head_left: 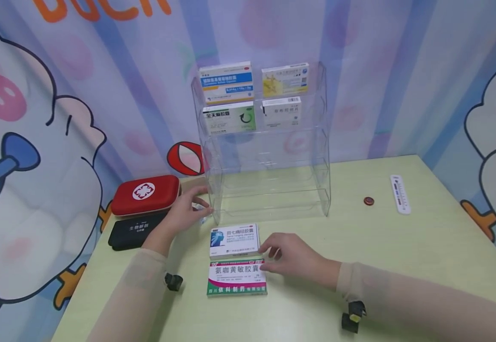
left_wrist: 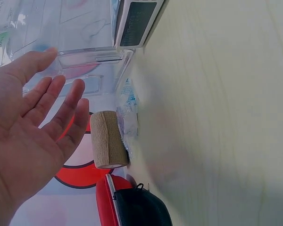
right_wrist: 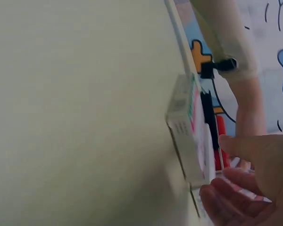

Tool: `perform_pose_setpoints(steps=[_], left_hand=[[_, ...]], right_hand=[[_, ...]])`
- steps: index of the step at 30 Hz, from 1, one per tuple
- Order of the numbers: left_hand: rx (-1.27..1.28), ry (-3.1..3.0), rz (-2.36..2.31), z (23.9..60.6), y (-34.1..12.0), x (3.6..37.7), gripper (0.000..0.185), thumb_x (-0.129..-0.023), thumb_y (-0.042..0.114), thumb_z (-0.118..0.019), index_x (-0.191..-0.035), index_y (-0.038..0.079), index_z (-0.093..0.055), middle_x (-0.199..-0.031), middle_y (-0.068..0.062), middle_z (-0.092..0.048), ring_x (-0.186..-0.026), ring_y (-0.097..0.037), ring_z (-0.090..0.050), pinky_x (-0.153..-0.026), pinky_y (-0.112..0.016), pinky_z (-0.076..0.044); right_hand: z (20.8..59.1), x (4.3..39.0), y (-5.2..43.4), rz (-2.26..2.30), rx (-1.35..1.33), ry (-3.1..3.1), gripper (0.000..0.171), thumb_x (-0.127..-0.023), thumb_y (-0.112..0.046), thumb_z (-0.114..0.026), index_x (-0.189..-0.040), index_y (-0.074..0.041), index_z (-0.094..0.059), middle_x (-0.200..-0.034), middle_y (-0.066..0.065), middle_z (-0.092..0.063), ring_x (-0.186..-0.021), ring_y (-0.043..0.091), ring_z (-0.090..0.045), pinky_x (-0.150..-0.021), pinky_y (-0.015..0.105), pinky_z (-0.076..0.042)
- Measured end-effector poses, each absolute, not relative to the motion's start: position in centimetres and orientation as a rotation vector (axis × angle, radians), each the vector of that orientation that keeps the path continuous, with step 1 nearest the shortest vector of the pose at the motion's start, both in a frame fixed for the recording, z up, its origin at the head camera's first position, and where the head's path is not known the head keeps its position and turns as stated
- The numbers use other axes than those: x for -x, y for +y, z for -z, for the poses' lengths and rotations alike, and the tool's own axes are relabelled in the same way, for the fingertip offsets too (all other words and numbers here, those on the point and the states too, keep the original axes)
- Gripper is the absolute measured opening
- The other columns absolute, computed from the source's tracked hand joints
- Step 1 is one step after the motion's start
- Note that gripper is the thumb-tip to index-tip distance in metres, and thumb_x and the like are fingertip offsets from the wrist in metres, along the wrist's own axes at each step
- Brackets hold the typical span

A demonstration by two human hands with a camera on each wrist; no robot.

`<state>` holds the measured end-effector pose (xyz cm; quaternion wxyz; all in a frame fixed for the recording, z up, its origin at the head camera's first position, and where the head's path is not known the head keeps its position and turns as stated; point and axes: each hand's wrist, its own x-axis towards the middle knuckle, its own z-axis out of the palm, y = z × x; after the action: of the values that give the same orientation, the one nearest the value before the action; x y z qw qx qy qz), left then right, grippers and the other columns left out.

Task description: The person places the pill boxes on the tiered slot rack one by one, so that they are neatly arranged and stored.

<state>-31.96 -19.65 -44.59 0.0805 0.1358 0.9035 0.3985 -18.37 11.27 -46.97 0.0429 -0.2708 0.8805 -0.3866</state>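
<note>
My left hand is beside the lower left side of a clear acrylic rack. In the left wrist view its fingers are spread and loosely bent, holding nothing. My right hand hovers at the right edges of two medicine boxes, thumb and fingers apart. The upper one is a white and blue medicine box; below it lies a pink and green medicine box. Both lie flat on the table in front of the rack. In the right wrist view, the fingertips are right by the boxes' ends.
Four medicine boxes, among them a green and white box, fill the rack's two upper tiers. At left are a red first-aid case and a black pouch. A tan bandage roll stands behind my left hand. A thermometer lies at right.
</note>
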Motion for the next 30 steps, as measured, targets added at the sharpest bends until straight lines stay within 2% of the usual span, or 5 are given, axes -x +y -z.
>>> perform_pose_setpoints(steps=[6,10,17,20,30], left_hand=[[-0.411,2.704,-1.188,44.4,-19.4,32.0,0.067,-0.094,0.025,-0.077,-0.153,0.024,-0.044,-0.151,-0.012,-0.052,-0.12,-0.029,-0.063,-0.098,-0.044,-0.059],[-0.418,2.705,-1.187,44.4,-19.1,32.0,0.068,-0.094,0.025,-0.077,-0.153,0.023,-0.044,-0.151,-0.012,-0.052,-0.12,-0.029,-0.063,-0.098,-0.045,-0.059],[-0.428,2.706,-1.187,44.4,-19.1,31.9,0.066,-0.094,0.025,-0.077,-0.152,0.023,-0.045,-0.15,-0.012,-0.052,-0.12,-0.029,-0.063,-0.099,-0.046,-0.059],[-0.433,2.702,-1.199,44.4,-19.2,31.9,0.065,-0.094,0.024,-0.077,-0.151,0.023,-0.046,-0.15,-0.013,-0.053,-0.119,-0.029,-0.063,-0.099,-0.047,-0.058],[-0.436,2.691,-1.205,44.4,-19.6,31.8,0.065,-0.094,0.021,-0.076,-0.152,0.022,-0.046,-0.148,-0.008,-0.053,-0.119,-0.029,-0.062,-0.099,-0.045,-0.058]], right_hand=[[48.1,17.1,10.9,1.112,0.675,2.68,0.051,-0.079,-0.026,-0.091,-0.12,-0.004,-0.072,-0.102,0.001,-0.07,-0.083,0.015,-0.062,-0.07,0.022,-0.051],[48.5,16.8,11.1,1.132,0.617,2.695,0.052,-0.076,-0.027,-0.093,-0.117,-0.004,-0.071,-0.099,-0.001,-0.068,-0.083,0.014,-0.06,-0.07,0.022,-0.051],[48.0,17.0,12.1,1.349,0.512,2.54,0.026,-0.083,-0.015,-0.087,-0.102,-0.013,-0.071,-0.089,-0.002,-0.072,-0.08,0.012,-0.068,-0.066,0.024,-0.058],[47.0,17.6,12.7,1.419,0.557,2.548,0.016,-0.086,-0.011,-0.084,-0.098,-0.014,-0.074,-0.093,-0.002,-0.075,-0.082,0.011,-0.072,-0.071,0.023,-0.06],[40.1,22.5,13.8,1.567,0.873,2.897,0.018,-0.088,-0.007,-0.081,-0.105,-0.012,-0.077,-0.104,0.0,-0.077,-0.091,0.011,-0.074,-0.084,0.025,-0.062]])
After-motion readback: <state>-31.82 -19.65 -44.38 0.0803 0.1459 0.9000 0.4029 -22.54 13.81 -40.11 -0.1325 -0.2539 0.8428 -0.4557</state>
